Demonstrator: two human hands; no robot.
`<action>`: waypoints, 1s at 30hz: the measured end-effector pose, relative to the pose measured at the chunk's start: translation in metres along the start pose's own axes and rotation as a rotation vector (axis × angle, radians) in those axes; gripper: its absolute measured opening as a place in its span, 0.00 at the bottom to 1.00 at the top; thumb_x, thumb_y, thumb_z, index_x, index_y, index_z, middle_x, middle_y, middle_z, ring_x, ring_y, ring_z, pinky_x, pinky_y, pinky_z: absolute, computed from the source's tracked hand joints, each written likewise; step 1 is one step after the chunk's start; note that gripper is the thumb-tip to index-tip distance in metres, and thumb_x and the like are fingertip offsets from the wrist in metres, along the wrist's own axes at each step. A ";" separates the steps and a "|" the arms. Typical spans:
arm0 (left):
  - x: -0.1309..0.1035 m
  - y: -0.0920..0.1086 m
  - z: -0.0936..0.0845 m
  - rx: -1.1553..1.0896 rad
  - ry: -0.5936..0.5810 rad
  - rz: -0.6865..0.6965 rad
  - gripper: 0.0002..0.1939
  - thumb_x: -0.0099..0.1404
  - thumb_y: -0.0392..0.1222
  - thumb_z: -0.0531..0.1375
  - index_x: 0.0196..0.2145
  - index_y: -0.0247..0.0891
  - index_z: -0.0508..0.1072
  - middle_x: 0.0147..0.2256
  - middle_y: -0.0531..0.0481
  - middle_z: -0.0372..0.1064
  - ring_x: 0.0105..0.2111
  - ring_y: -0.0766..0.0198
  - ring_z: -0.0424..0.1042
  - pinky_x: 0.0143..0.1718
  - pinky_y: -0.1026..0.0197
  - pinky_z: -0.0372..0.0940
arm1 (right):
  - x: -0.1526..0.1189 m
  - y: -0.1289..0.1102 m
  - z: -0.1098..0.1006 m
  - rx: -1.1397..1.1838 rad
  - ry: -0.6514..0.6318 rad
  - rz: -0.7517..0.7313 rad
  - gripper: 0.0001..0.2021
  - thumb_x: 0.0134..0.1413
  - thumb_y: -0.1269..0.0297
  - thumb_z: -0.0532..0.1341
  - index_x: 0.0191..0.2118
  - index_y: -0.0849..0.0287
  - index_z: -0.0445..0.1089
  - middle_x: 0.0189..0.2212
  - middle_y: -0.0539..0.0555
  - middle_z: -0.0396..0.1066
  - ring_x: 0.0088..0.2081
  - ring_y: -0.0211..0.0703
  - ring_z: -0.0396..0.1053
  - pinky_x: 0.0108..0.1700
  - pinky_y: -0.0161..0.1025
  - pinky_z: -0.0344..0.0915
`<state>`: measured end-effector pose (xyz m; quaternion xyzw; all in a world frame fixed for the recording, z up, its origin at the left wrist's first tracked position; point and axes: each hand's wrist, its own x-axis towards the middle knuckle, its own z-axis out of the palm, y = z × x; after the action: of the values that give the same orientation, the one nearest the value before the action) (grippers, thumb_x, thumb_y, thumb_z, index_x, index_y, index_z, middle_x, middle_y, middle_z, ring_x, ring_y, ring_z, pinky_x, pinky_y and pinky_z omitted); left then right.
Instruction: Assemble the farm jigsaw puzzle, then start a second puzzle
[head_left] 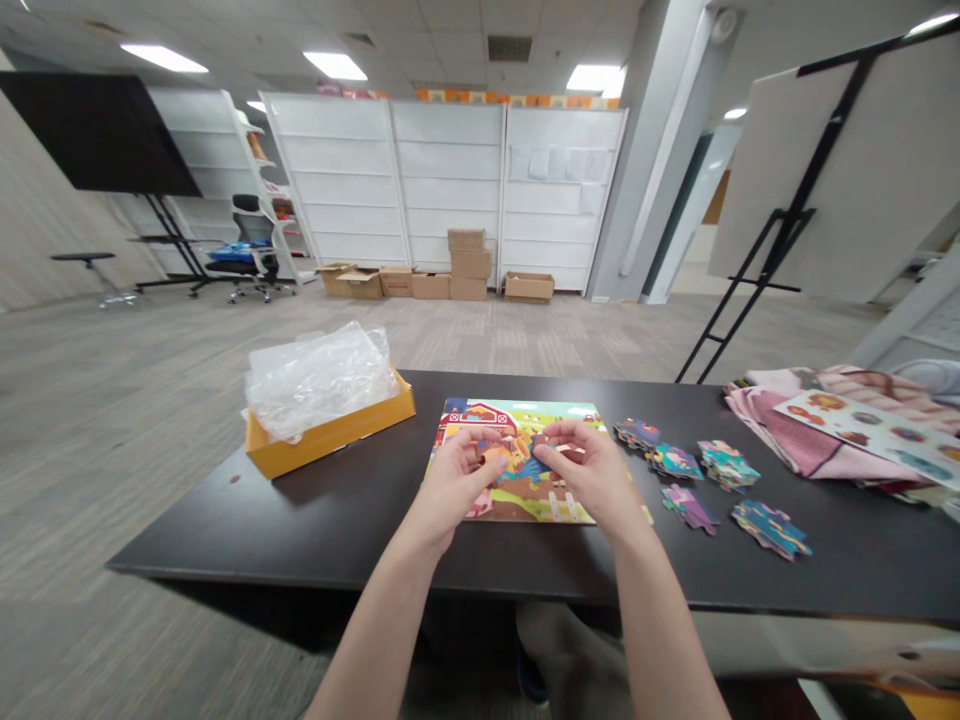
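A colourful farm picture board (pixel 525 508) with a red barn lies flat on the black table, partly covered by my hands. Over its left half is my left hand (pixel 466 470), its fingers curled round an orange and yellow piece. My right hand (pixel 583 462) pinches a dark blue piece above the board's middle. The two pieces are close together, and whether they touch is hard to tell. To the right of the board lie small stacks of puzzle pieces (pixel 726 465), blue, purple and teal.
On the table's left stands a yellow box (pixel 330 440) with clear plastic wrap (pixel 319 380). Pink cloths (pixel 787 430) and a sticker sheet (pixel 874 435) lie at the right end. The table's front edge (pixel 300 583) is near my forearms.
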<state>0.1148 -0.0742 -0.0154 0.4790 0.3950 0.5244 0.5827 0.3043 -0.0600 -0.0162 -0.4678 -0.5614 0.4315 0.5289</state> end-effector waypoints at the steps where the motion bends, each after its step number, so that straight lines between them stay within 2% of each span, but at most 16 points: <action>1: 0.000 0.000 0.001 0.004 0.008 0.003 0.21 0.55 0.47 0.73 0.43 0.37 0.73 0.38 0.45 0.79 0.35 0.62 0.77 0.33 0.64 0.70 | 0.000 0.001 0.000 -0.014 0.001 -0.015 0.20 0.44 0.50 0.73 0.38 0.58 0.73 0.34 0.54 0.76 0.31 0.41 0.75 0.30 0.36 0.72; 10: 0.003 0.001 0.004 0.000 0.051 0.054 0.21 0.55 0.46 0.72 0.43 0.36 0.73 0.41 0.43 0.80 0.38 0.61 0.78 0.41 0.60 0.71 | 0.001 0.003 -0.001 -0.071 0.039 -0.024 0.19 0.47 0.50 0.71 0.39 0.58 0.72 0.35 0.55 0.76 0.28 0.40 0.73 0.26 0.35 0.68; 18: 0.004 -0.003 0.002 0.024 0.056 0.077 0.20 0.54 0.46 0.73 0.41 0.37 0.74 0.40 0.45 0.80 0.37 0.61 0.78 0.39 0.61 0.71 | 0.000 0.002 0.001 -0.067 0.021 -0.017 0.19 0.45 0.49 0.71 0.36 0.57 0.70 0.31 0.51 0.73 0.27 0.39 0.71 0.25 0.35 0.67; 25: 0.003 -0.003 0.003 0.025 0.062 0.073 0.21 0.55 0.46 0.72 0.42 0.36 0.73 0.40 0.45 0.80 0.38 0.62 0.78 0.41 0.61 0.71 | 0.000 0.003 0.001 -0.102 0.036 -0.008 0.18 0.46 0.49 0.71 0.36 0.56 0.70 0.31 0.51 0.71 0.28 0.40 0.71 0.26 0.36 0.67; 30: 0.004 -0.003 0.004 0.026 0.098 0.071 0.21 0.53 0.44 0.73 0.41 0.36 0.73 0.38 0.46 0.80 0.36 0.62 0.78 0.38 0.62 0.72 | 0.000 0.004 0.001 -0.085 0.016 -0.021 0.18 0.47 0.50 0.70 0.37 0.56 0.70 0.31 0.50 0.71 0.27 0.39 0.70 0.27 0.36 0.67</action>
<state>0.1204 -0.0710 -0.0171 0.4739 0.4125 0.5625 0.5375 0.3035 -0.0595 -0.0200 -0.4875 -0.5798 0.3978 0.5176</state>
